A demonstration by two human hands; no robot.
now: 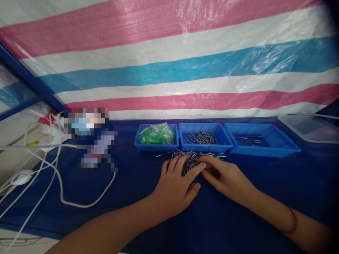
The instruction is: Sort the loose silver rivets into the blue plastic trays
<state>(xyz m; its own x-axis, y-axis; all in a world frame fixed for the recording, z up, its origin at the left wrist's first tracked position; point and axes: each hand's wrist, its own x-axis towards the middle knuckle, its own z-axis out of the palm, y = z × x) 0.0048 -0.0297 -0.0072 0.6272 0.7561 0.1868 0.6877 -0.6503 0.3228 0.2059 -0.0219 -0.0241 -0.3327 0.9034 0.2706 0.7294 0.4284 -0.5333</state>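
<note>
On the blue surface (132,190), pins (194,157) lie heaped just before the middle tray (227,143). Our left hand (174,188) rests spread on them; our right hand (226,178) lies flat, fingertips at the heap. We should sweep lightly, keeping pins parallel.

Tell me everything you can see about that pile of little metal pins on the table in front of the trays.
The pile of pins is a loose heap of thin, dark grey, metallic-looking rods. They lie flat and criss-crossed on the blue table cover, just in front of the middle blue tray. A few strays stick out to the left. The left hand lies spread over its near side with fingers on the pins, and the right hand touches it from the right. The pins' ends are too small to make out.
</note>
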